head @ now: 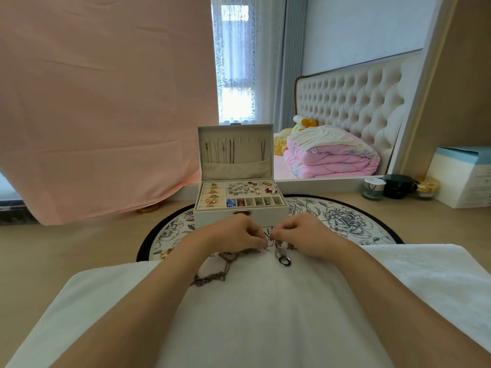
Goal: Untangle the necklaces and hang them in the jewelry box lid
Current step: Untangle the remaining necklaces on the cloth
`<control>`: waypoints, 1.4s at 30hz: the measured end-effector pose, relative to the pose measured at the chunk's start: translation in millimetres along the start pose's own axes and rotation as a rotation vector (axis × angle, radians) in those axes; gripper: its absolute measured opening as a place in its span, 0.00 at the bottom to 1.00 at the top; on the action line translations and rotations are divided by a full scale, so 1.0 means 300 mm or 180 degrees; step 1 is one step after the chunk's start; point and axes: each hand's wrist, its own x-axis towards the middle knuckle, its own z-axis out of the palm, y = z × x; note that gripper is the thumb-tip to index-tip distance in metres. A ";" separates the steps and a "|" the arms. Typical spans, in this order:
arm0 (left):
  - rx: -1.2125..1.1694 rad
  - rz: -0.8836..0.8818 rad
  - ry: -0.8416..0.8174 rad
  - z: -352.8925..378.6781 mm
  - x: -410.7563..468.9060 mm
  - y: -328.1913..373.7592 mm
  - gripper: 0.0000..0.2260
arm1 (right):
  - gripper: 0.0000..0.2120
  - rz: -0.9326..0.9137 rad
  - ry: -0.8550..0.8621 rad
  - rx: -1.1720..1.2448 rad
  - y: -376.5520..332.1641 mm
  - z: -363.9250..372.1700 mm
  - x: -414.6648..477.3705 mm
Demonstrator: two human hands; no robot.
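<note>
At frame centre, the left hand (233, 233) and right hand (300, 229) meet fingertip to fingertip, both pinching a chain (278, 249) whose ring pendant (285, 261) trails toward lower right. The tangled necklaces (212, 272) run diagonally, lower left to upper right, on a towel (265, 328). Behind is the open box (240, 217) (chains hang vertically in its lid (236, 134)).

Daylight filters through a lace-curtained window (236, 62) beyond a pale wooden tabletop (66, 248). A pink cloth (106, 102) hangs at left; at right, what appears to be a mirror (358, 30) shows a tufted cream headboard (353, 102) and a folded pink quilt (329, 160).
</note>
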 end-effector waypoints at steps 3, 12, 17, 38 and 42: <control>-0.0792 0.0065 0.0230 -0.015 -0.003 -0.022 0.07 | 0.08 -0.0008 0.0022 0.1028 -0.019 0.011 0.002; -0.1553 -0.0013 -0.0112 -0.110 -0.047 -0.056 0.10 | 0.09 0.0435 0.0228 0.1677 -0.017 0.012 0.030; -0.1438 -0.0238 -0.0242 -0.135 -0.064 -0.089 0.09 | 0.11 0.0129 0.0779 -0.0166 0.033 -0.008 0.033; -0.1245 -0.0284 -0.0390 -0.044 -0.033 -0.047 0.08 | 0.09 -0.0252 0.0508 0.0269 0.017 0.033 0.028; -0.0971 -0.0373 -0.0474 -0.057 -0.037 -0.065 0.09 | 0.10 -0.0232 0.0855 -0.0162 0.028 0.007 0.029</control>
